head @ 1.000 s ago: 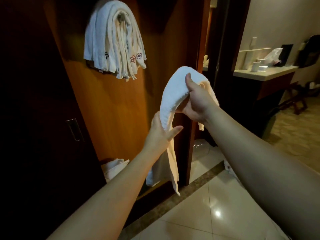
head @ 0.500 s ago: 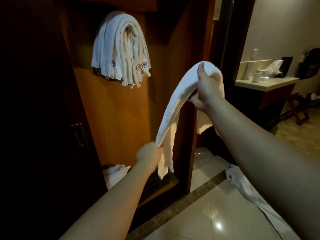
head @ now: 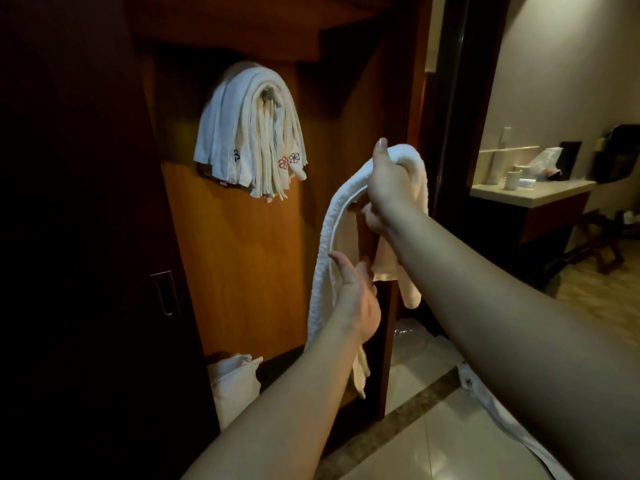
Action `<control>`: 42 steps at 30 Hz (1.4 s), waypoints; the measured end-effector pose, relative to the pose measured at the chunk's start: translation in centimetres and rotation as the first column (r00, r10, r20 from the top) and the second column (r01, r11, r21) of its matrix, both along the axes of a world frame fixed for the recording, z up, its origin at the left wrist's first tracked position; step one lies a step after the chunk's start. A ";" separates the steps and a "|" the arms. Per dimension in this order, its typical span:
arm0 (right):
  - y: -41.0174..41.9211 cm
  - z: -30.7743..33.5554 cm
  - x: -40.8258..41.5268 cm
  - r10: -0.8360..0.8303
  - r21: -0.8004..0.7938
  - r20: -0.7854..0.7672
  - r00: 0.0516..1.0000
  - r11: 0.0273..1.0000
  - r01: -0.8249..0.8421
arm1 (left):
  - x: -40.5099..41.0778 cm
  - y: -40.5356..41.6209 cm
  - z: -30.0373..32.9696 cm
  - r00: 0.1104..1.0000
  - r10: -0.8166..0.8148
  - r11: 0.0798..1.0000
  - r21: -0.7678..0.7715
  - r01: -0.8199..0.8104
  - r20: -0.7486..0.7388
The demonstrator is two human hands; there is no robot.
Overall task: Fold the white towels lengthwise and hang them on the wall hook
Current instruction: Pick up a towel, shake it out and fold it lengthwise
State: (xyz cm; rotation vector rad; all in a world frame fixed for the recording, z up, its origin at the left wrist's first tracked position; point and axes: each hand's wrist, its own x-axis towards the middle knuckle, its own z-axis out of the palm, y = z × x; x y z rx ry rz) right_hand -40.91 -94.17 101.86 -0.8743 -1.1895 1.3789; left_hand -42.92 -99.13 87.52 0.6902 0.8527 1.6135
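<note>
Below the wall hook and nearest me, my left hand [head: 356, 299] lies relaxed and flat against the hanging run of the white towel [head: 323, 258], gripping nothing. Higher, level with the hook's lower fringe and to its right, my right hand [head: 389, 188] is clenched round the towel's bend. Limp, light terry like this will likely sag and unfold, so I would pinch both long edges together. Farthest, the stack of hung towels [head: 249, 129] drapes over the wall hook [head: 266, 95].
</note>
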 end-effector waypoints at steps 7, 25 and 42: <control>3.2 0.9 3.1 -0.124 0.072 -0.038 0.992 0.989 0.126 | -1.6 1.6 4.2 0.943 0.324 0.946 -0.035 -0.322 0.081; 16.2 -3.6 8.7 -0.102 -0.026 -0.069 0.992 0.995 0.100 | -10.6 6.3 14.3 0.784 0.590 0.804 0.047 -0.593 -0.193; 28.0 5.7 -12.2 0.326 0.311 0.047 0.944 0.894 -0.324 | -31.6 9.7 22.7 0.554 0.507 0.849 0.272 -0.452 -0.661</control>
